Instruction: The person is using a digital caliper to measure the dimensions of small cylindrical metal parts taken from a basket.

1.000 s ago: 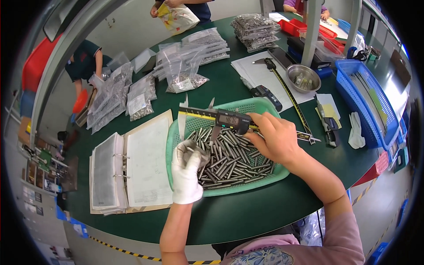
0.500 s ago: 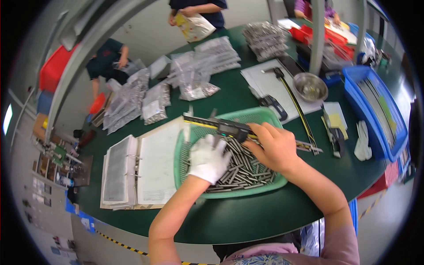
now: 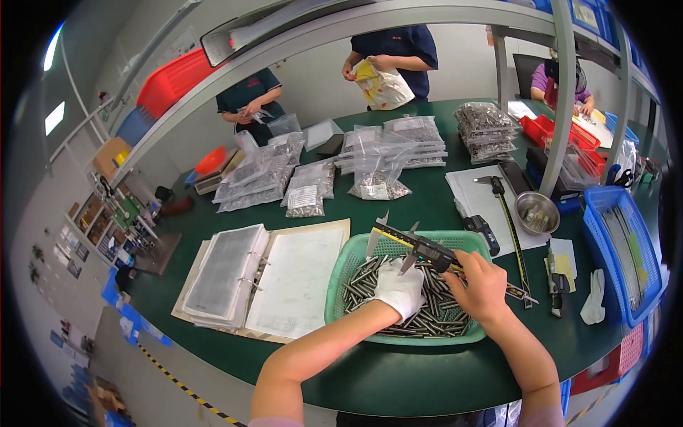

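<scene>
Head view: gloved left hand (image 3: 400, 290) pinched a pin in the tray (image 3: 340, 276), presenting it to the caliper (image 3: 420, 249) the right hand (image 3: 481, 286) gripped.

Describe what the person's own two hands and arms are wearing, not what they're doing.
The left hand wears a white fabric glove that ends at the wrist; the forearm behind it is bare up to the lower edge of the picture. The right hand is ungloved, with no ring or watch visible. Its forearm is bare too, and a strip of pinkish sleeve shows just at the lower edge.
</scene>
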The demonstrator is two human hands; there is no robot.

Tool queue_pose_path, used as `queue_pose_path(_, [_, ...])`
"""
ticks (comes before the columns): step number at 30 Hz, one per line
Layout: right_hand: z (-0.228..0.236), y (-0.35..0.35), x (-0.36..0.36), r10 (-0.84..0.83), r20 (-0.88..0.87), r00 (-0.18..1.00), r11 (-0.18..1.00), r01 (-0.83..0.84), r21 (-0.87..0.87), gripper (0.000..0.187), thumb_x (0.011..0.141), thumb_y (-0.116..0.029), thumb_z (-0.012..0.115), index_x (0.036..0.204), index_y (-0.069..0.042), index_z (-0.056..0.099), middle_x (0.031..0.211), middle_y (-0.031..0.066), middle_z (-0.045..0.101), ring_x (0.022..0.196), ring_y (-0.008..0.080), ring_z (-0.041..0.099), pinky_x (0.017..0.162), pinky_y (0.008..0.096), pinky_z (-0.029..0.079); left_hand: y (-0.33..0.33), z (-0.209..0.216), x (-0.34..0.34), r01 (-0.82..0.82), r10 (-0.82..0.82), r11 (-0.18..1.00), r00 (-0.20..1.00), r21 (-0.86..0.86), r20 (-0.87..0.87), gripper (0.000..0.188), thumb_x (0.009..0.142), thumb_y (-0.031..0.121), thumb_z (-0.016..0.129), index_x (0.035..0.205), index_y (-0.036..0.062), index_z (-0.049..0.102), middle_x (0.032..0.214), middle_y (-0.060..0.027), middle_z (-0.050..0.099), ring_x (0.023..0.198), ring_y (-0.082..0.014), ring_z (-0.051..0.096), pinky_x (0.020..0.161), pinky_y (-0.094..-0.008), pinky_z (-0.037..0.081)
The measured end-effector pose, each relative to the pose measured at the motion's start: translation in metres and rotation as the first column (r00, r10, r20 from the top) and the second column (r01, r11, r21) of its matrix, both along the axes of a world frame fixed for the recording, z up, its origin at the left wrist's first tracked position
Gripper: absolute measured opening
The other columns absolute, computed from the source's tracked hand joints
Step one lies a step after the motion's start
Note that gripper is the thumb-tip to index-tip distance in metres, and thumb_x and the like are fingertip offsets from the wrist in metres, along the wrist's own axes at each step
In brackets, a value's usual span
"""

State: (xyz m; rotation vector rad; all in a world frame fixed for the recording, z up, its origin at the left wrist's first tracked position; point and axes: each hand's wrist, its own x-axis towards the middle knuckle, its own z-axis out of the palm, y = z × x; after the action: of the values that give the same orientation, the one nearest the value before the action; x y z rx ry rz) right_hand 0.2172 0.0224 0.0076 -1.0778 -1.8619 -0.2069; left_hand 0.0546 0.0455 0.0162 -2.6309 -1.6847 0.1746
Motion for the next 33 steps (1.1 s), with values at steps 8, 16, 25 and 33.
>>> queue_pose_path(8, [-0.001, -0.001, -0.001, -0.001, -0.041, 0.999, 1.000, 0.001, -0.013, 0.036, 0.067, -0.017, 0.074, 0.097, -0.004, 0.059, 0.069, 0.0066, 0.056, 0.053, 0.0249, 0.056, 0.046, 0.0335, 0.043, -0.009, -0.015, -0.003, 0.084, -0.103, 0.990, 0.978, 0.109, 0.179, 0.020, 0.071, 0.019, 0.062, 0.089, 0.0111, 0.063, 0.095, -0.0103, 0.058, 0.101, -0.0286, 0.053, 0.081, -0.0414, 0.045])
queue_pose_path(16, [0.001, -0.003, 0.003, 0.001, -0.062, 0.998, 0.999, 0.002, 0.046, 0.040, 0.067, -0.017, 0.073, 0.101, -0.002, 0.059, 0.068, 0.0068, 0.054, 0.051, 0.0238, 0.054, 0.045, 0.0325, 0.042, -0.015, -0.005, -0.029, 0.062, 0.272, 0.954, 0.233, -0.293, 0.934, 0.022, 0.079, 0.012, 0.064, 0.098, 0.0028, 0.057, 0.090, -0.0080, 0.062, 0.088, -0.0170, 0.059, 0.074, -0.0330, 0.046])
queue_pose_path(25, [0.003, -0.003, 0.002, -0.009, 0.024, 1.000, 0.995, 0.011, -0.095, 0.036, 0.071, -0.020, 0.072, 0.100, -0.003, 0.059, 0.068, 0.0069, 0.055, 0.051, 0.0246, 0.055, 0.044, 0.0332, 0.042, -0.026, -0.013, -0.044, 0.088, 0.356, 0.924, -0.550, -0.372, 0.755, 0.022, 0.084, 0.001, 0.055, 0.106, 0.0051, 0.052, 0.092, -0.0066, 0.062, 0.083, -0.0167, 0.061, 0.079, -0.0348, 0.051])
queue_pose_path(33, [0.002, -0.005, 0.000, 0.004, 0.051, 0.999, 0.988, 0.004, -0.152, 0.036, 0.069, -0.019, 0.074, 0.098, -0.004, 0.059, 0.069, 0.0055, 0.056, 0.051, 0.0220, 0.056, 0.045, 0.0318, 0.043, -0.031, -0.016, -0.048, 0.229, 0.427, 0.902, -0.601, -0.366, 0.676, 0.021, 0.084, 0.006, 0.056, 0.105, 0.0061, 0.053, 0.094, -0.0079, 0.062, 0.080, -0.0188, 0.062, 0.077, -0.0375, 0.050])
